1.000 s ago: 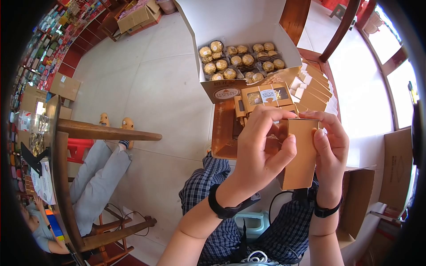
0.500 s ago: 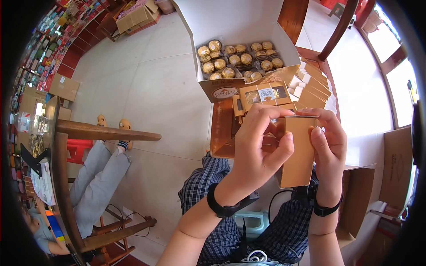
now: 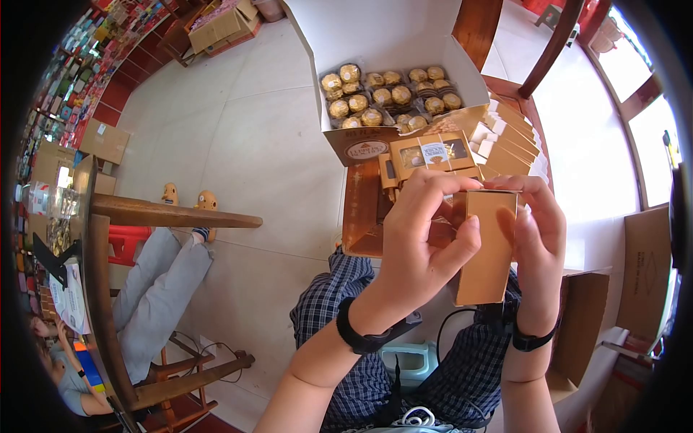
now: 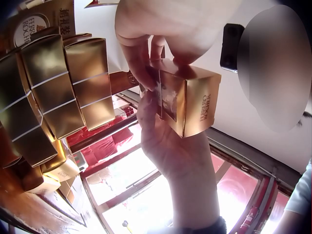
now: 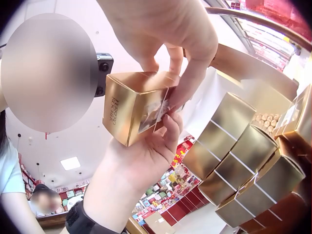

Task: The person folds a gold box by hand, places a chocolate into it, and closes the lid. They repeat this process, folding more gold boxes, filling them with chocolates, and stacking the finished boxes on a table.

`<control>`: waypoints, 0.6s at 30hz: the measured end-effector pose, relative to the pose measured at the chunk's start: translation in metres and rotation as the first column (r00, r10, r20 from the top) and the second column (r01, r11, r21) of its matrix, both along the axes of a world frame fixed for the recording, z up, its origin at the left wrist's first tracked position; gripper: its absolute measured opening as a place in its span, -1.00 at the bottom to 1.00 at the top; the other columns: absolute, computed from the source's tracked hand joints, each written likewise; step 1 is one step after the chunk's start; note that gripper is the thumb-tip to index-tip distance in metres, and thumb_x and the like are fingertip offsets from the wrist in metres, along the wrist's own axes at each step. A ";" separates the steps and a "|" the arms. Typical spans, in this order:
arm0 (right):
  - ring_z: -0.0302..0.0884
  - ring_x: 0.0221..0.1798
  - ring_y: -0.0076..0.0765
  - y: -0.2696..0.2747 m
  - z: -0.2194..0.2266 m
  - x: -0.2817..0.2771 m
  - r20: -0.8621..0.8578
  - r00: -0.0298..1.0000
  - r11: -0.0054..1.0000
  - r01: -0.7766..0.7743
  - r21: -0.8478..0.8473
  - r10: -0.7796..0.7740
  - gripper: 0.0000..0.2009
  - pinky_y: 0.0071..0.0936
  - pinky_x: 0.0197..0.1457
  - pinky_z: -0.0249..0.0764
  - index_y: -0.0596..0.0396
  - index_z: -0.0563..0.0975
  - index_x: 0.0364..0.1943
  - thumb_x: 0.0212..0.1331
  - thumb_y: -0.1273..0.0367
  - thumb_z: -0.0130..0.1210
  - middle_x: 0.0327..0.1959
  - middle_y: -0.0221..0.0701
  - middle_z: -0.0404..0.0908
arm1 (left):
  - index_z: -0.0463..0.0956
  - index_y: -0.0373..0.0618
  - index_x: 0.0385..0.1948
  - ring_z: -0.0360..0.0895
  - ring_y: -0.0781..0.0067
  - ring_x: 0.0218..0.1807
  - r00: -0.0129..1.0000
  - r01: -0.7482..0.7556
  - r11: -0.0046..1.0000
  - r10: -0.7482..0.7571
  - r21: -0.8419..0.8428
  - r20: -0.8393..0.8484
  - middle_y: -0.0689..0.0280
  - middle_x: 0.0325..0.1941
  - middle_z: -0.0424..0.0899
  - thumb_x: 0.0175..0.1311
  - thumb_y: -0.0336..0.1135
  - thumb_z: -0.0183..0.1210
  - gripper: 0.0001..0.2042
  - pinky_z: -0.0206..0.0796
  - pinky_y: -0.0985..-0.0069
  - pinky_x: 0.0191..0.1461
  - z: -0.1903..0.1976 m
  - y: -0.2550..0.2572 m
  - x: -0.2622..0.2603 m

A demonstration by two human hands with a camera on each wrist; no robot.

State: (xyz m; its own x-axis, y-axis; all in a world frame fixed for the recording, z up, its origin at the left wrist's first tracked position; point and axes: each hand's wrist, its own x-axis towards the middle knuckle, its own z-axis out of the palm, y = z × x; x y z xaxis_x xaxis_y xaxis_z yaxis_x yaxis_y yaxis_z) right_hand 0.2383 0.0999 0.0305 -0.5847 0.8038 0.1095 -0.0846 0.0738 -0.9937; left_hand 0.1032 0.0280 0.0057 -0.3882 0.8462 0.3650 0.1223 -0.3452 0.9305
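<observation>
Both hands hold one small gold box (image 3: 485,249) above the lap. The left hand (image 3: 426,238) grips its left side, thumb on the near face and fingers curled over the far edge. The right hand (image 3: 538,242) has its thumb at the right edge and its fingers at the far top. In the left wrist view the box (image 4: 200,100) shows a clear window and a white band, where fingers of both hands meet. The right wrist view shows the same box (image 5: 124,109) between the hands.
Beyond the hands, a large open carton (image 3: 368,150) holds gold-wrapped balls on a wooden chair (image 3: 361,216). Windowed gold boxes (image 3: 411,157) and flat gold cartons (image 3: 509,144) lie beside it. A cardboard box (image 3: 581,325) stands at right; another person's legs (image 3: 159,296) are at left.
The right thumb has shifted from the box's near face toward its right edge. Otherwise both hands keep their hold, and the box has moved only slightly.
</observation>
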 end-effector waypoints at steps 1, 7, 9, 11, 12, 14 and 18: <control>0.48 -0.20 -0.54 0.001 -0.002 0.000 0.002 1.000 1.000 0.005 -0.001 -0.005 -0.73 -0.71 -0.23 0.39 0.27 0.41 -0.15 0.20 0.32 -0.02 -0.14 -0.32 0.51 | 0.39 -0.29 -0.14 0.43 0.73 -0.40 1.000 0.005 1.000 -0.005 -0.001 0.002 0.32 -0.16 0.37 0.13 -0.48 0.04 -0.76 0.31 0.80 -0.40 0.000 0.000 0.000; 0.43 -0.09 -0.50 0.004 0.000 0.001 -0.114 0.993 0.991 0.013 -0.131 -0.028 -0.75 -0.56 -0.02 0.34 0.22 0.42 -0.38 0.24 0.27 -0.08 -0.18 -0.27 0.51 | 0.43 -0.27 -0.18 0.42 0.73 -0.41 0.995 0.063 0.997 -0.067 -0.052 -0.072 0.34 -0.17 0.37 0.12 -0.42 0.10 -0.77 0.29 0.82 -0.43 -0.001 0.000 0.005; 0.42 -0.15 -0.59 0.008 -0.004 0.005 -0.024 1.000 0.998 0.010 -0.067 -0.012 -0.80 -0.61 -0.11 0.35 0.17 0.39 -0.45 0.21 0.31 -0.02 -0.23 -0.34 0.52 | 0.43 -0.26 -0.18 0.43 0.73 -0.41 0.995 0.072 0.996 -0.076 -0.053 -0.068 0.34 -0.17 0.37 0.12 -0.42 0.11 -0.77 0.29 0.82 -0.43 -0.001 0.000 0.005; 0.41 -0.21 -0.63 0.006 -0.003 0.003 -0.026 0.999 0.996 0.033 -0.088 -0.035 -0.82 -0.63 -0.13 0.35 0.16 0.40 -0.46 0.18 0.34 0.02 -0.24 -0.36 0.52 | 0.43 -0.27 -0.18 0.44 0.72 -0.40 0.992 0.085 0.994 -0.091 -0.068 -0.086 0.34 -0.17 0.38 0.12 -0.42 0.10 -0.76 0.30 0.82 -0.42 -0.001 0.000 0.005; 0.41 -0.21 -0.63 0.006 -0.003 0.002 -0.027 0.999 0.995 0.037 -0.088 -0.040 -0.82 -0.63 -0.13 0.35 0.16 0.40 -0.46 0.18 0.34 0.02 -0.24 -0.36 0.52 | 0.43 -0.28 -0.18 0.45 0.72 -0.40 0.994 0.083 0.994 -0.087 -0.066 -0.070 0.33 -0.16 0.38 0.12 -0.41 0.11 -0.76 0.30 0.82 -0.42 -0.002 0.000 0.005; 0.40 -0.25 -0.66 0.007 -0.004 0.002 -0.068 0.997 0.998 0.020 -0.056 -0.024 -0.83 -0.65 -0.14 0.35 0.15 0.39 -0.47 0.16 0.36 0.05 -0.27 -0.40 0.52 | 0.42 -0.28 -0.18 0.45 0.71 -0.40 0.995 0.082 0.995 -0.085 -0.063 -0.053 0.33 -0.16 0.38 0.13 -0.40 0.11 -0.76 0.31 0.81 -0.42 -0.004 0.001 0.006; 0.40 -0.25 -0.67 0.010 -0.003 0.008 -0.074 0.997 0.979 0.000 -0.202 -0.015 -0.84 -0.62 -0.12 0.36 0.16 0.40 -0.47 0.14 0.38 0.08 -0.34 -0.45 0.52 | 0.43 -0.29 -0.19 0.45 0.71 -0.41 0.990 0.094 0.994 -0.100 -0.061 -0.103 0.32 -0.16 0.39 0.12 -0.38 0.12 -0.76 0.31 0.81 -0.43 -0.006 0.001 0.007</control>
